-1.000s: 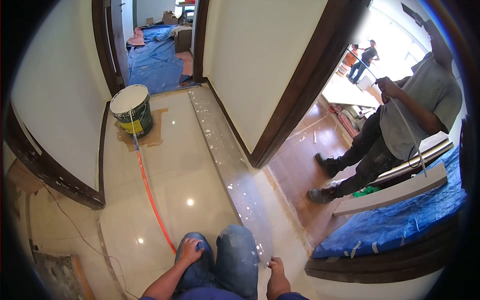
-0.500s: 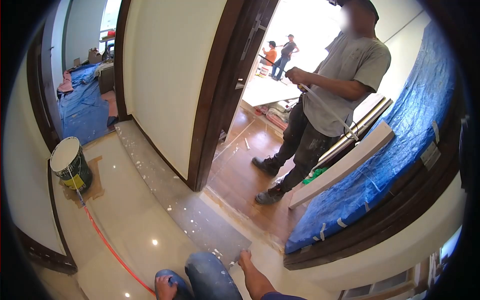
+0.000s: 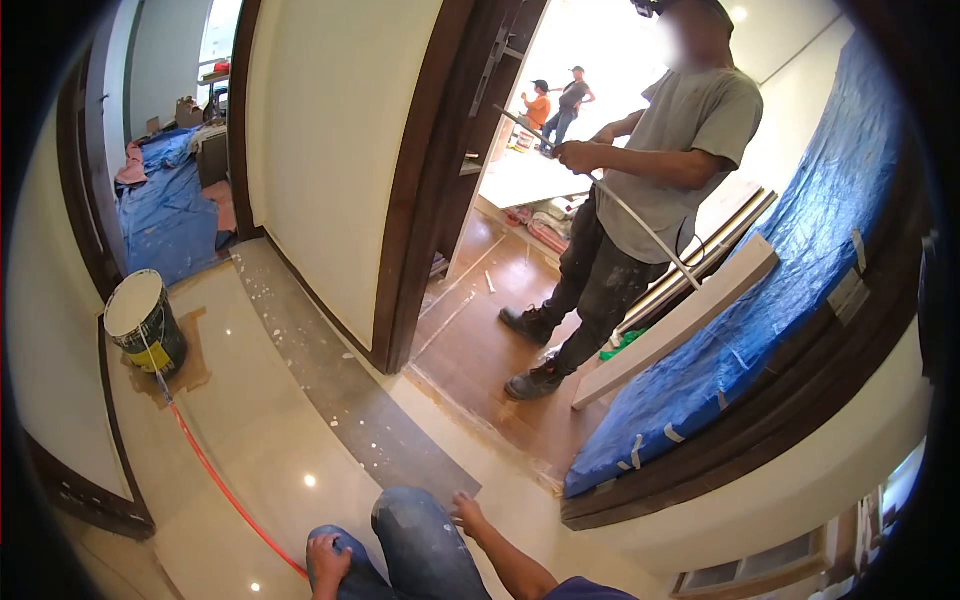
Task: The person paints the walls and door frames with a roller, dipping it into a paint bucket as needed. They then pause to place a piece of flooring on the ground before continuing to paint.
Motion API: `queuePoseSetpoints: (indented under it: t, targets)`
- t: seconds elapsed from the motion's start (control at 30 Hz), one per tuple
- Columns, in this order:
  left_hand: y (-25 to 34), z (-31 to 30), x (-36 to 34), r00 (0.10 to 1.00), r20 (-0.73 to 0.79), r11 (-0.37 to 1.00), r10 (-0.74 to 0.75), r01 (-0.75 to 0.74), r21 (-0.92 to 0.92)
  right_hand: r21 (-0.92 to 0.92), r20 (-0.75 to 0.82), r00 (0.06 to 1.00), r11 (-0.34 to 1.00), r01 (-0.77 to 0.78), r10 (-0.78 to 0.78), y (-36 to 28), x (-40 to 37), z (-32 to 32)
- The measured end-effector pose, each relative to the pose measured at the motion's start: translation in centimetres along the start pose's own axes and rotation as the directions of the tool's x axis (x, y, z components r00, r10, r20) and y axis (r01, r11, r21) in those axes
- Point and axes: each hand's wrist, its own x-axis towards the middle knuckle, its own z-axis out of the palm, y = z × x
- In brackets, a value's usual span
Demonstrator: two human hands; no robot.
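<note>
My left hand lies over my bent left knee, its fingers spread on the denim and holding nothing. My right hand reaches down beside my other knee, at the near end of a grey, paint-spotted floor strip. Its fingers look loosely apart; whether they touch the strip is hard to see. A red cord runs across the tiles from a paint bucket toward my left leg.
In the doorway a co-worker holds a long thin pole. Blue sheeting and a pale board lean at the right. The dark door frame stands ahead. Two more people are in the far room.
My right hand has drawn back from the strip's corner toward my knee, its fingers looser. The co-worker's pole and hands have shifted. The view has tilted slightly. My left hand stays on the knee.
</note>
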Motion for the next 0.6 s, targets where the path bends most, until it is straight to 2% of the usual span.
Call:
queuePoseSetpoints:
  t: [0.03, 0.1, 0.17, 0.2, 0.23, 0.27, 0.3, 0.33, 0.37, 0.4, 0.47, 0.5, 0.6]
  targets:
    - [0.1, 0.2, 0.1, 1.000, -0.005, 1.000, -0.002, 0.002, 0.003, 0.021, 0.126, 0.992, 0.999, -0.034, 0.031, -1.5, -2.3, 1.1]
    - [-0.4, 0.6, -0.1, 1.000, 0.011, 1.000, 0.008, -0.008, 0.023, -0.085, 0.452, 0.888, 0.987, 0.139, -0.086, -3.2, -4.2, 2.5]
    - [-1.5, 1.6, -0.1, 0.999, 0.044, 0.998, 0.030, -0.032, 0.045, -0.412, 0.369, 0.900, 0.828, 0.380, -0.229, -6.2, -5.7, 3.8]
    - [-0.9, 0.7, 0.2, 0.991, 0.137, 0.999, -0.006, 0.000, 0.039, -0.536, 0.373, 0.857, 0.672, 0.511, -0.354, -7.6, -8.0, 4.4]
    - [-0.1, 0.2, 0.1, 0.977, 0.203, 0.992, -0.063, 0.039, 0.119, -0.636, 0.403, 0.791, 0.480, 0.604, -0.461, -8.6, -10.4, 5.3]
    - [2.5, -1.8, 0.3, 0.955, 0.263, 0.975, -0.140, 0.087, 0.204, -0.757, 0.427, 0.753, 0.257, 0.600, -0.501, -9.3, -12.6, 6.1]
    - [4.0, -2.9, 0.8, 0.894, 0.355, 0.934, -0.275, 0.161, 0.318, -0.819, 0.492, 0.705, 0.005, 0.574, -0.511, -10.2, -15.1, 7.4]
    - [4.4, -2.7, 0.5, 0.853, 0.331, 0.886, -0.403, 0.275, 0.372, -0.834, 0.507, 0.715, -0.065, 0.547, -0.482, -11.2, -17.5, 8.4]
    - [3.8, -2.5, 0.6, 0.818, 0.402, 0.905, -0.412, 0.316, 0.286, -0.832, 0.538, 0.720, -0.139, 0.538, -0.439, -11.8, -19.2, 9.0]
    - [3.8, -1.6, -0.3, 0.851, 0.326, 0.903, -0.412, 0.332, 0.274, -0.805, 0.569, 0.684, -0.138, 0.577, -0.457, -11.1, -19.1, 9.0]
    - [8.8, -5.2, -0.3, 0.875, 0.281, 0.888, -0.394, 0.285, 0.360, -0.777, 0.597, 0.637, -0.157, 0.609, -0.487, -10.7, -19.7, 9.6]
    - [9.8, -5.6, -0.5, 0.845, 0.302, 0.862, -0.441, 0.305, 0.405, -0.781, 0.596, 0.625, -0.181, 0.598, -0.505, -10.8, -21.2, 10.2]
    - [14.3, -7.1, -2.6, 0.806, 0.330, 0.810, -0.492, 0.285, 0.512, -0.764, 0.615, 0.645, -0.140, 0.630, -0.453, -11.7, -23.9, 9.6]
